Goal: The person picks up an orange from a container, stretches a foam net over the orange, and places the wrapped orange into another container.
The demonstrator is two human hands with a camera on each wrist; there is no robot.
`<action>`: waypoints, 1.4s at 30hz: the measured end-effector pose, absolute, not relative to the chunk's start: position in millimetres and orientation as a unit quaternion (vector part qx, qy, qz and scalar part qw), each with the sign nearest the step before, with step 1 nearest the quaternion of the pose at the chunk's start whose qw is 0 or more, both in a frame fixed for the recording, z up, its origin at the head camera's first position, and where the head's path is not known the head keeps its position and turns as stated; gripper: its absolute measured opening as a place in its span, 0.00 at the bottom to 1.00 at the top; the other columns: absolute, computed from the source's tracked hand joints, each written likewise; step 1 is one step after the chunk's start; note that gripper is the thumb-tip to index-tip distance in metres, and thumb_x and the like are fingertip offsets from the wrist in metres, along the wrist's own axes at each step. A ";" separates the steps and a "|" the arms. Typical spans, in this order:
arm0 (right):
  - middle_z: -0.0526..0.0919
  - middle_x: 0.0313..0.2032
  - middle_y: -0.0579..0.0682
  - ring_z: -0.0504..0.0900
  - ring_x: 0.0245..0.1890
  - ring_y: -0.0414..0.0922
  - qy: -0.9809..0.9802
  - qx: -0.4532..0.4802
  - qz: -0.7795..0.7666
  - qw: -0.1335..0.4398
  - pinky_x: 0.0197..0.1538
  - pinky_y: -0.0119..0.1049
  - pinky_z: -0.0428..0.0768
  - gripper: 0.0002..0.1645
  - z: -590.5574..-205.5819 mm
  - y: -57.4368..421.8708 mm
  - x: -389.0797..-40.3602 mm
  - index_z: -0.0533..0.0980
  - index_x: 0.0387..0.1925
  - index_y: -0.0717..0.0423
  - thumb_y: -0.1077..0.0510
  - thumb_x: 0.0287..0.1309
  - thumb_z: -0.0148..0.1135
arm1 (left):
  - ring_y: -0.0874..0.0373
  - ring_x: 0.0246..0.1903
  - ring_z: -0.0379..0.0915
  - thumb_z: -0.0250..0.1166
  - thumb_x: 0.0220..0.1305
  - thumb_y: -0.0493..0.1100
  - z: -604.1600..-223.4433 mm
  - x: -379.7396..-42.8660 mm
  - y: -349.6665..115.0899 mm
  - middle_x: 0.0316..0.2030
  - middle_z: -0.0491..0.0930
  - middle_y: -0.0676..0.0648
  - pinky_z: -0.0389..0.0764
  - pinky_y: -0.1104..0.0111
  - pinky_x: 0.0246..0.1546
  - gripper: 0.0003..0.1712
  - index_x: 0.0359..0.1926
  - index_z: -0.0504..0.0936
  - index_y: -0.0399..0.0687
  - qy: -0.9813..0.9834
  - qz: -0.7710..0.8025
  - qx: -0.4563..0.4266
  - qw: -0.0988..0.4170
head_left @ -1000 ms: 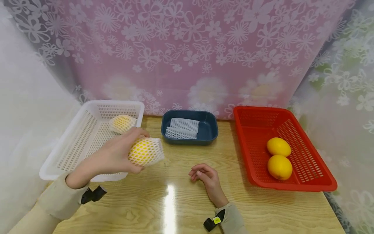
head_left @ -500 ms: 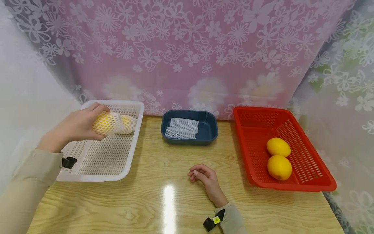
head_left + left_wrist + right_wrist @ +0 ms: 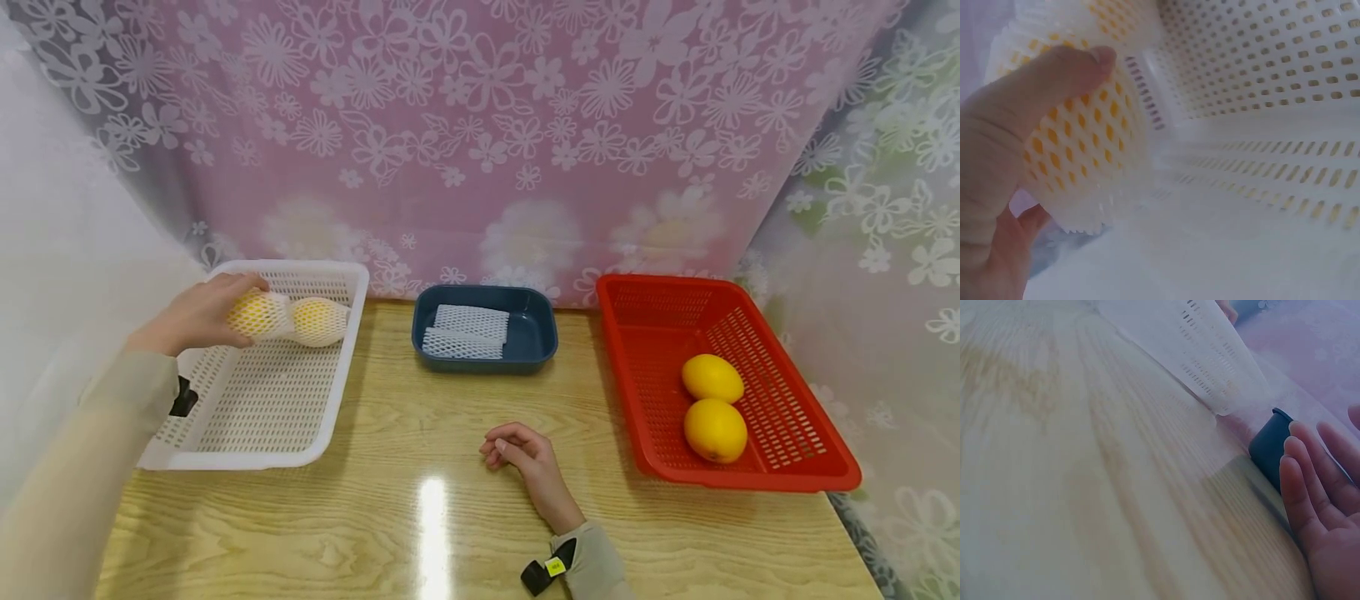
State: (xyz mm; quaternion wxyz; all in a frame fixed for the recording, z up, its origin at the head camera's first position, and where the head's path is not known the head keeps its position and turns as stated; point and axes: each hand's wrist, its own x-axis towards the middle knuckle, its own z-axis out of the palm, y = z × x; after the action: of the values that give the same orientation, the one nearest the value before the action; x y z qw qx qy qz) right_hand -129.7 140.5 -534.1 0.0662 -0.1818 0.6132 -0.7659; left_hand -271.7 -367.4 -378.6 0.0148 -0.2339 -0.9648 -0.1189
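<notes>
Inside the white basket point(image 3: 326, 425), at its far left, my left hand point(image 3: 202, 317) grips a yellow fruit in a white foam net point(image 3: 258, 317). Its thumb lies across the net in the left wrist view. Touching that net's open end is a second netted yellow fruit point(image 3: 319, 322), on the basket's right side. My right hand point(image 3: 528, 467) rests on the table with loosely bent fingers and nothing in them. In the right wrist view its fingers point(image 3: 1297, 487) overlap the blue tray point(image 3: 1267, 447).
Two white foam nets point(image 3: 468, 332) lie flat in the dark blue tray point(image 3: 536, 333) at the back middle. On the right, a red basket point(image 3: 626, 383) holds two bare yellow fruits point(image 3: 715, 429). A floral curtain point(image 3: 480, 167) hangs behind the wooden table point(image 3: 360, 525).
My left hand has carried the netted fruit left from over the table into the white basket, then lowered it beside the other one. The right hand has stayed put.
</notes>
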 end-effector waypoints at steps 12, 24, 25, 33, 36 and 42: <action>0.80 0.38 0.73 0.83 0.33 0.47 0.606 -0.193 -0.768 0.071 0.40 0.40 0.84 0.20 -534.8 138.2 -129.4 0.72 0.47 0.81 0.61 0.71 0.54 | 0.32 0.63 0.61 0.81 0.36 0.37 -423.7 -296.8 -386.6 0.63 0.69 0.31 0.61 0.37 0.60 0.50 0.65 0.70 0.37 -0.966 -0.152 -0.206 -0.039; 0.80 0.39 0.73 0.82 0.34 0.48 0.617 -0.181 -0.763 0.069 0.41 0.39 0.83 0.20 -531.4 137.5 -128.8 0.73 0.47 0.80 0.61 0.70 0.55 | 0.29 0.62 0.59 0.79 0.43 0.37 -430.0 -304.8 -370.9 0.64 0.64 0.30 0.66 0.35 0.55 0.50 0.67 0.64 0.39 -0.974 -0.116 -0.175 -0.083; 0.80 0.38 0.73 0.82 0.34 0.48 0.616 -0.180 -0.763 0.069 0.41 0.39 0.83 0.20 -531.4 137.5 -128.9 0.73 0.47 0.80 0.61 0.70 0.55 | 0.28 0.62 0.58 0.79 0.44 0.39 -429.1 -304.3 -369.2 0.65 0.63 0.30 0.65 0.34 0.54 0.50 0.68 0.64 0.38 -0.975 -0.110 -0.171 -0.087; 0.80 0.38 0.74 0.83 0.34 0.49 0.615 -0.187 -0.763 0.069 0.41 0.40 0.83 0.17 -530.6 138.6 -127.8 0.73 0.47 0.80 0.63 0.70 0.54 | 0.23 0.63 0.47 0.80 0.43 0.44 -401.8 -302.5 -347.5 0.68 0.53 0.27 0.51 0.25 0.54 0.54 0.70 0.62 0.39 -0.977 -0.092 -0.164 -0.097; 0.80 0.38 0.74 0.83 0.34 0.49 0.613 -0.190 -0.764 0.066 0.41 0.41 0.83 0.18 -529.8 139.3 -127.8 0.73 0.47 0.80 0.63 0.70 0.54 | 0.24 0.64 0.46 0.78 0.48 0.44 -382.6 -303.8 -330.8 0.69 0.52 0.28 0.52 0.26 0.55 0.45 0.66 0.67 0.40 -0.974 -0.109 -0.180 -0.083; 0.79 0.38 0.76 0.83 0.34 0.48 0.613 -0.188 -0.764 0.070 0.41 0.40 0.83 0.18 -531.0 140.4 -128.3 0.72 0.48 0.80 0.63 0.71 0.54 | 0.29 0.68 0.49 0.67 0.66 0.45 -349.8 -294.8 -284.6 0.69 0.56 0.30 0.53 0.35 0.64 0.27 0.61 0.72 0.37 -0.947 -0.225 -0.226 -0.021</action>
State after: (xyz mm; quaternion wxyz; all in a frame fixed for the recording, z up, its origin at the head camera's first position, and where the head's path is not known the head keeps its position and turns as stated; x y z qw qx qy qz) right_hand -128.3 140.4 -531.0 0.0704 -0.1883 0.6133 -0.7639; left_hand -294.8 -284.6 -349.8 -0.0211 -0.2265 -0.9475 -0.2249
